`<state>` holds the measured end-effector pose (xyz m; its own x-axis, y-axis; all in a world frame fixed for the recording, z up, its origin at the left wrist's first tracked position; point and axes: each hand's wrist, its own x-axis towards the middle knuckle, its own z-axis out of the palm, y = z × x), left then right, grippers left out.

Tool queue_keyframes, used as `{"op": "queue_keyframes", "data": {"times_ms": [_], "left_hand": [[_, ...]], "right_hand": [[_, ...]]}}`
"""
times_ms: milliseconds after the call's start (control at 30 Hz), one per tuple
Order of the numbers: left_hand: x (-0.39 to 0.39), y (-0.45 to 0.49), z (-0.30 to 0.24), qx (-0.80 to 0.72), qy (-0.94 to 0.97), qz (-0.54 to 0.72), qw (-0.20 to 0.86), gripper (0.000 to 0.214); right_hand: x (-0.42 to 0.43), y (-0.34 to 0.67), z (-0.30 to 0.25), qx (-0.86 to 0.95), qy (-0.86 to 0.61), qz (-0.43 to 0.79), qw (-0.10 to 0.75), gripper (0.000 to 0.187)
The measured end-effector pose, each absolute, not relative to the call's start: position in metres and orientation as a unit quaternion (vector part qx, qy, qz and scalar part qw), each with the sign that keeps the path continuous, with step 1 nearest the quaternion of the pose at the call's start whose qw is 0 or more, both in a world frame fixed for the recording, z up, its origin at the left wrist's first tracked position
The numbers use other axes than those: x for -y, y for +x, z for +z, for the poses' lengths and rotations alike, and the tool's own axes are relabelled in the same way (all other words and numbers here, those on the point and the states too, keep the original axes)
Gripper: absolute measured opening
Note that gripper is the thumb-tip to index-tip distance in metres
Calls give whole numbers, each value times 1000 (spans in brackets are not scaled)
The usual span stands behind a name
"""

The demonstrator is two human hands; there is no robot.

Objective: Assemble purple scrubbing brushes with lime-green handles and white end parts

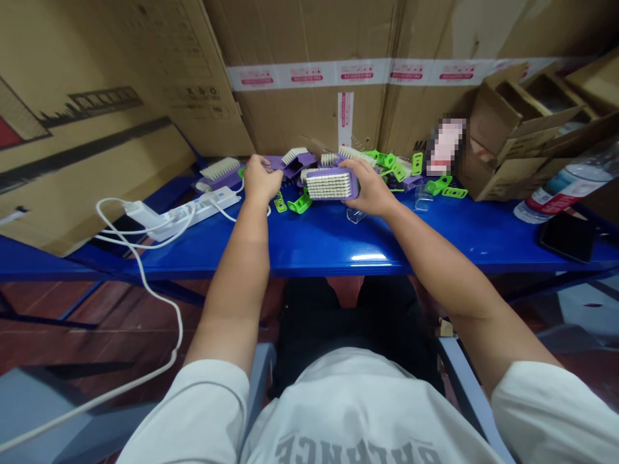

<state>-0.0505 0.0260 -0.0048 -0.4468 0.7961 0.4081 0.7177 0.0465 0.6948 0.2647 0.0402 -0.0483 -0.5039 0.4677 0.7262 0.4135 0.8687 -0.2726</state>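
My right hand (368,187) grips a purple brush with white bristles (331,183), held just above the blue table (338,238), bristles facing me. My left hand (261,177) is closed, its fingers curled on a purple brush part (273,162) at the edge of the pile. Behind both hands lies a heap of several purple brushes (300,158) and green plastic handle pieces (391,164). One green piece (300,205) lies on the table between my hands.
A white power strip (203,207) with a white cable (145,270) lies at the left. Cardboard boxes (522,129) stand at the back and right. A plastic water bottle (565,183) and a black phone (568,236) lie at the right. Small clear plastic pieces (356,216) sit near my right wrist.
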Motion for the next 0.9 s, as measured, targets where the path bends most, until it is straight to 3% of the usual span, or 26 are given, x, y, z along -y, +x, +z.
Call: {"op": "queue_keyframes", "data": {"times_ms": [100,300,467,900], "left_hand": [[-28,-53,-7,-749,546,372,57,22],[-25,-55,-10,-771,584,245,66,14],[-31,-60,-17,-779,600,158,87,34],[-30,-56,-10,-733,573,361,69,21]], "right_hand": [[-40,264,-48,865,-252,39,431,84],[-40,263,-49,866,-251,37,432,83],[-40,263,-49,866,-248,48,432,84],[-39,264,-47,867,-249,49,428,82]]}}
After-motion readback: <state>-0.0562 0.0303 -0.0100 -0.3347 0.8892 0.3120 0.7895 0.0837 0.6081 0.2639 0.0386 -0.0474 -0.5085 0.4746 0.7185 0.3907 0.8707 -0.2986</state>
